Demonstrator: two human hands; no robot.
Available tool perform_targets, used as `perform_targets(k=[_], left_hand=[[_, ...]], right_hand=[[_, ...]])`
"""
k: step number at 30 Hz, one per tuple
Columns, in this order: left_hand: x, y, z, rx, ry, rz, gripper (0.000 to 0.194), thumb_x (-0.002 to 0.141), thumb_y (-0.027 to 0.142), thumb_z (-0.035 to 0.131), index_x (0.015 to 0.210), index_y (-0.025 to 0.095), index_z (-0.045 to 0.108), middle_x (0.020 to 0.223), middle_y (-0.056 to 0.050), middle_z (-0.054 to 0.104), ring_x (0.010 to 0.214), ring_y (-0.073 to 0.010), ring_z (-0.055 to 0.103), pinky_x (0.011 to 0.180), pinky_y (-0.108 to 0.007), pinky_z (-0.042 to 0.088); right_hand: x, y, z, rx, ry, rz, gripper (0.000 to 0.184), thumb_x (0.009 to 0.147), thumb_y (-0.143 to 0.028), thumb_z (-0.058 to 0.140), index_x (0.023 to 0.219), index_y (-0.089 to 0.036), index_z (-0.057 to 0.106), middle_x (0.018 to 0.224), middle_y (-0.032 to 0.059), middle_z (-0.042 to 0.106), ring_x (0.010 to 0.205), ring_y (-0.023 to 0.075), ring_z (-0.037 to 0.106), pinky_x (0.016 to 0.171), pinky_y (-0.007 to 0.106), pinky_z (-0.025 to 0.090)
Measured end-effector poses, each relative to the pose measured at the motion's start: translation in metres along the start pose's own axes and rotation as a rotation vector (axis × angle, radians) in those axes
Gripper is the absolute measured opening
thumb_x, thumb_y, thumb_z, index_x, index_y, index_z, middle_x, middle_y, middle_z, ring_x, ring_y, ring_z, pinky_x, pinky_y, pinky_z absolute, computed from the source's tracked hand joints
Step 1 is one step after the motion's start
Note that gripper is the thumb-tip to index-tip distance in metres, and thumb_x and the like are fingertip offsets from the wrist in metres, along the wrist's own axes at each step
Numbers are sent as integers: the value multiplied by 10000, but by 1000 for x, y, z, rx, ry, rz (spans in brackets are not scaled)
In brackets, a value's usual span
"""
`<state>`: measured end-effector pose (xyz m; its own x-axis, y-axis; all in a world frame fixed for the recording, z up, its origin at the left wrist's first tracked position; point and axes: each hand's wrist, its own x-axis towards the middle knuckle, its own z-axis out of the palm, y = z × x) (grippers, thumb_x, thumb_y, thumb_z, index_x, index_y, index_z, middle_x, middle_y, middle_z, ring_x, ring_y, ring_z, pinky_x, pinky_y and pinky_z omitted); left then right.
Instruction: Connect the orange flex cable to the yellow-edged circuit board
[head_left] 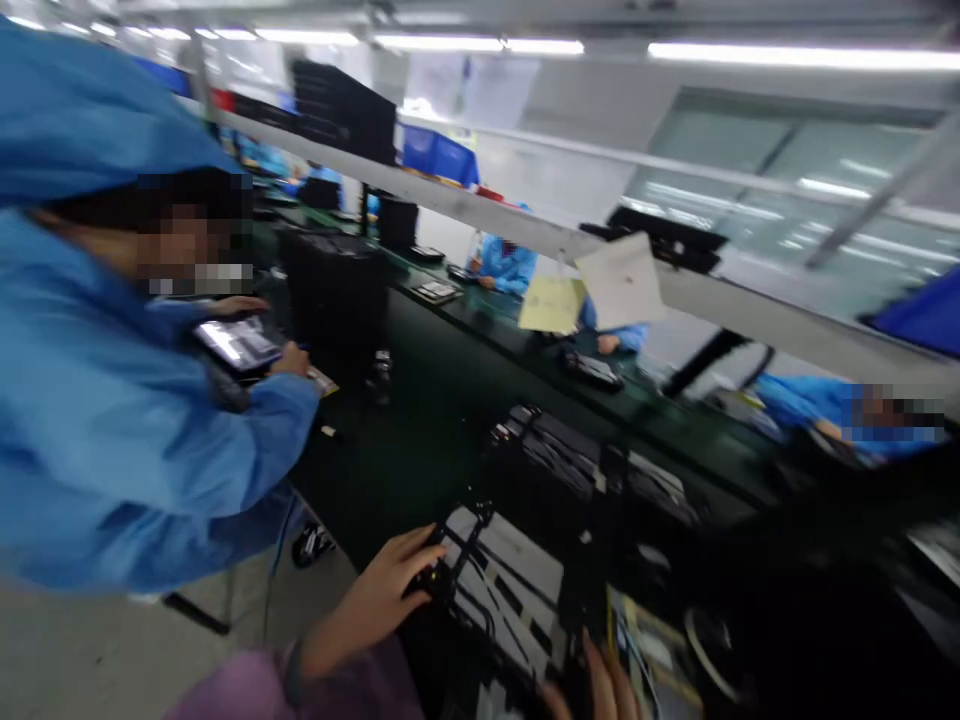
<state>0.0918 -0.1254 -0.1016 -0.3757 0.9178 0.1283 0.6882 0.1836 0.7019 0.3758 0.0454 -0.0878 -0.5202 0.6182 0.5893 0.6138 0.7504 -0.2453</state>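
The picture is blurred by motion. My left hand (386, 590) comes out of a purple sleeve and grips the left edge of a black frame fixture (502, 590) with pale panels, which lies at the near edge of the dark green workbench (420, 420). My right hand (600, 690) shows only its fingers at the bottom edge; they rest on the frame's near side. Whether those fingers close around it is hidden.
A person in a blue coat and hood (112, 400) stands close on the left, holding a tablet-like device (238, 343). Black trays (570, 460) lie behind the frame. More blue-coated workers (506, 262) sit across the bench. Paper tags (592, 285) hang from an overhead rail.
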Motion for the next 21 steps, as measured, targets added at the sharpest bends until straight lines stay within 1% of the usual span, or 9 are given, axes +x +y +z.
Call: perform_targets(k=[2,3,5,8,12,16,18,19,21], left_hand=[[3,-4,3,37,-3,42,534,799,182,620,1310,324,550,1445,-50,482,1314,-266,457,1094,-465,391],[4,-6,4,52,2,69,513,815,203,605,1310,324,548,1433,-44,496,1306,-260,468,1090,-454,400],[4,-12,6,77,20,122,473,845,252,579,1311,329,544,1417,-30,514,1287,-249,489,1075,-432,423],[4,-23,10,120,42,169,434,871,328,559,1305,336,547,1408,-25,522,1268,-244,510,1051,-417,449],[2,-30,13,150,76,217,417,886,396,534,1295,320,562,1396,-41,534,1248,-250,530,1034,-423,463],[2,-26,10,177,78,215,420,876,476,512,1259,324,598,1364,-37,565,1197,-279,571,933,-427,540],[2,-24,5,194,50,183,402,876,469,514,1248,347,607,1331,-22,593,1150,-279,606,828,-378,592],[3,-23,2,195,36,176,385,875,452,524,1239,361,611,1303,-12,614,1116,-274,627,773,-350,607],[3,-20,-3,176,30,193,354,877,411,536,1222,384,609,1276,7,629,1084,-268,644,752,-340,613]], right_hand=[[-3,-14,-3,-31,-34,32,491,878,-503,556,1308,-278,484,1217,123,598,1074,338,595,835,495,519],[2,-20,-1,-24,-77,23,480,901,-455,539,1331,-256,461,1237,118,593,1118,321,575,895,491,498],[20,-30,4,-8,-150,-10,408,914,-358,532,1299,-230,490,1223,113,599,1155,298,548,934,469,471],[37,-43,5,12,-295,2,330,882,-264,590,1208,-220,566,1146,100,612,1086,271,557,931,451,445],[32,-60,-4,8,-402,0,282,841,-241,663,1117,-235,606,1010,68,617,983,241,553,884,403,437],[27,-71,-3,-141,-414,-16,136,838,-170,622,969,-208,616,915,63,601,898,232,544,806,362,436],[29,-71,1,-168,-390,2,100,827,-113,572,888,-185,602,872,64,590,829,217,543,754,338,437],[30,-69,2,-138,-363,31,123,813,-83,546,870,-181,593,867,61,586,799,204,542,740,325,438],[30,-63,-1,20,-257,141,174,769,-48,503,849,-185,574,887,55,577,787,182,546,738,300,445]])
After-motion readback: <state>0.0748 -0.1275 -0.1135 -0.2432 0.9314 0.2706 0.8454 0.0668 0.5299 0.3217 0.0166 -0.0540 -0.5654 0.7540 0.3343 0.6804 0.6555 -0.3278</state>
